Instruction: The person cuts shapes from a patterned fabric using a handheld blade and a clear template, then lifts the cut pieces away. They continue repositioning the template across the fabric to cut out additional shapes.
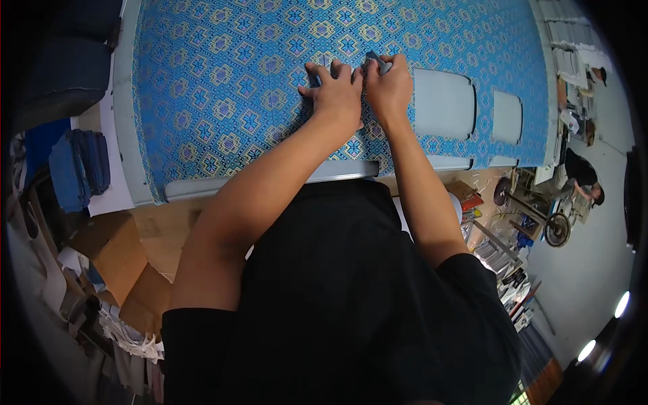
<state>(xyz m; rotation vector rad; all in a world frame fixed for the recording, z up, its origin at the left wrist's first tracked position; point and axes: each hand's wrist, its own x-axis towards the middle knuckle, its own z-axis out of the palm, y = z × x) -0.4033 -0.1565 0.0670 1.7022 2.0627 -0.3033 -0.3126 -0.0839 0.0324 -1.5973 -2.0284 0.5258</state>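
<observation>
Blue patterned fabric [229,88] covers the table in front of me. My left hand [335,94] lies on it palm down with the fingers spread, pressing the cloth. Just to its right, my right hand [389,88] is closed around a small dark grey hand tool [375,59]. The grip hides most of this tool, so I cannot make out its exact kind. Its tip points away from me, close to the left fingertips. Beside my right hand, a rectangular opening [443,104] in the fabric shows the pale grey surface underneath.
A smaller opening [507,116] lies farther right. At the left stand a stack of folded blue cloth [79,169] and an open cardboard box [111,260]. A pedestal fan [557,229] is on the right, with a person in dark clothes [582,177] beyond.
</observation>
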